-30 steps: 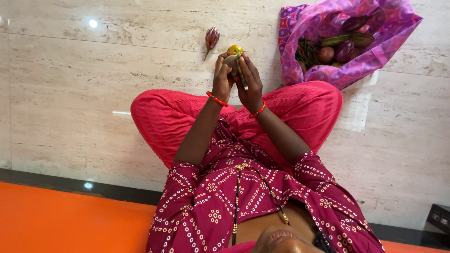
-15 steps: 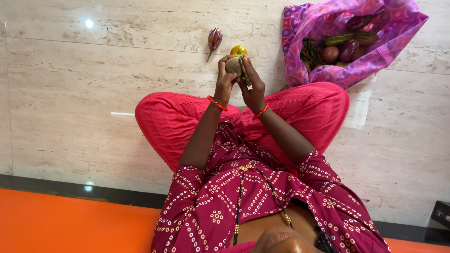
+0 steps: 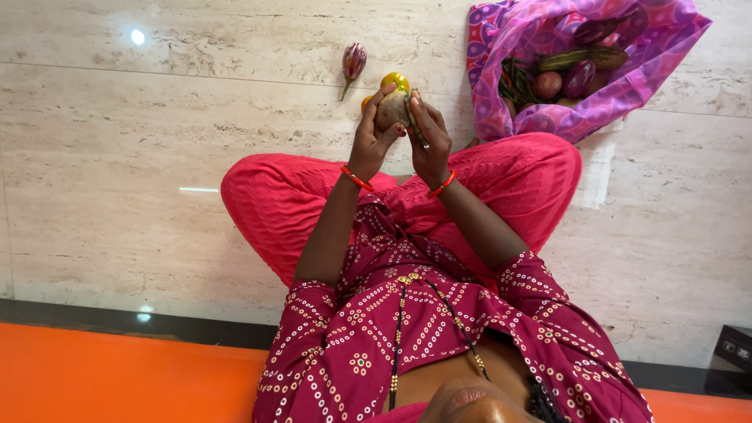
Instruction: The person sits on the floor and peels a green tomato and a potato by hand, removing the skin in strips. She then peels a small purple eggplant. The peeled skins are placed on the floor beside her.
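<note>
Two hands (image 3: 403,133) around brown potato (image 3: 392,110)

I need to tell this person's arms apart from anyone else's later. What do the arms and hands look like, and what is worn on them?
Both forearms are bare. Each wrist carries a thin red-orange bangle, on the left hand and the right hand. Short magenta sleeves with white dotted diamond patterns end above the elbows. No gloves; rings cannot be made out.

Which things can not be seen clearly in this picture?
- Head view: brown vegetable, mostly covered by left hand and right hand.
- Thin tool at the right hand: too small to identify.
- Tomato: lower part hidden behind the fingers.
- Bag: top cut off by the edge; contents overlap.
</note>
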